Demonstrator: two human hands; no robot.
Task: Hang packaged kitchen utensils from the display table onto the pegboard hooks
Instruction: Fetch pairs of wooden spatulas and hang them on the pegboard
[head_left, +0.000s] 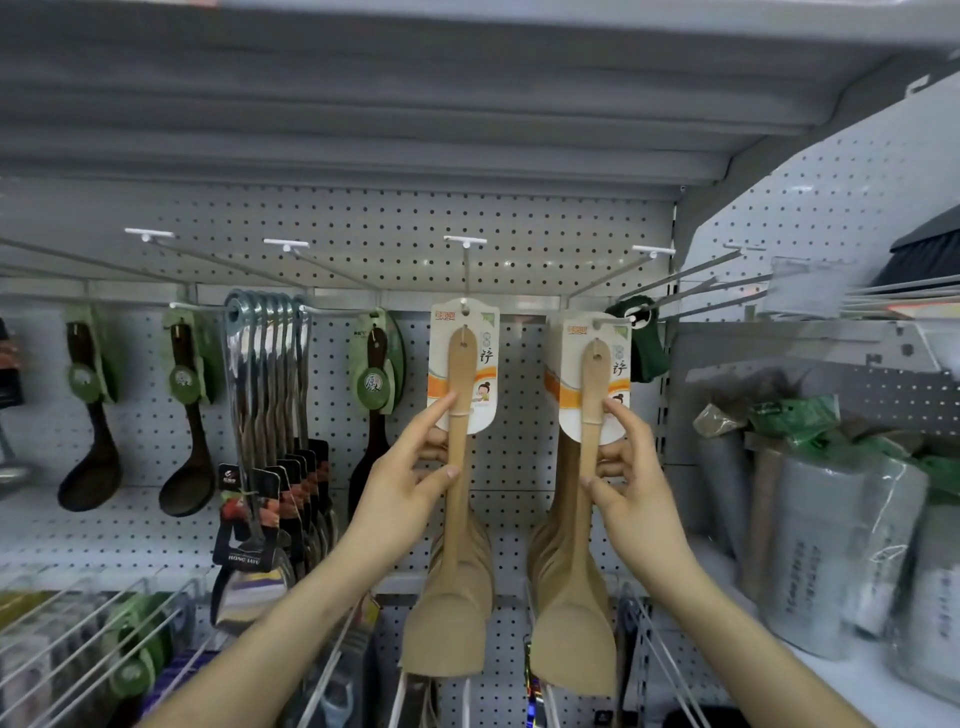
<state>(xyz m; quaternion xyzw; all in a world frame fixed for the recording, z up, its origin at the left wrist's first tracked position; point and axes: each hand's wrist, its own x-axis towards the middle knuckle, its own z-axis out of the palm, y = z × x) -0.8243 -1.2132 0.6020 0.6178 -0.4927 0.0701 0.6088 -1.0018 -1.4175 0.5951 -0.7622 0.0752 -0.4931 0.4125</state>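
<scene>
The pegboard (519, 218) is filling the view above both hands, with stacked spatulas hanging behind them. The left hand (410, 467) is gripping the left spatula (460, 364) by its handle, its card rising above the fingers. The right hand (634, 467) is holding the right spatula (592, 374) likewise. Both card holes are sitting at the hooks (605, 323) just above the hands. The hanging step is seemingly finishing. The next move is calling for pushing both cards back, then letting go.
</scene>
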